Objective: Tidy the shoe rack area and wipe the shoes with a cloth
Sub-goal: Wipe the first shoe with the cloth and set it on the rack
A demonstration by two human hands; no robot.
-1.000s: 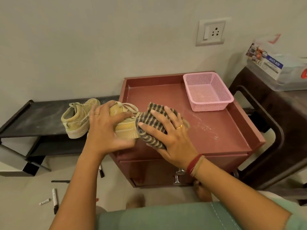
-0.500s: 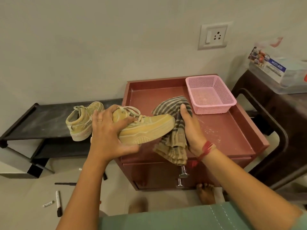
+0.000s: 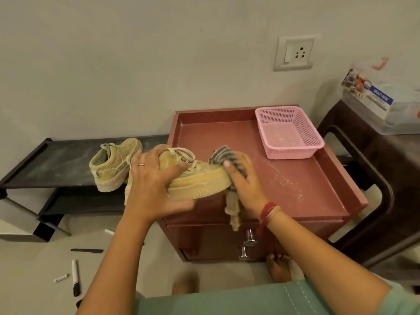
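Now the left hand (image 3: 154, 185) grips the shoe (image 3: 204, 181), likely light and stiff, at its middle; the right hand (image 3: 245, 183) holds the soft cloth (image 3: 221, 153) on its toe.

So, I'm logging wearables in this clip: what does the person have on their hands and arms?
The left hand has a thin gold-coloured ring on one finger. The right hand has a bunch of red and pale threads round its wrist. Both forearms are bare. A green garment shows at the bottom.
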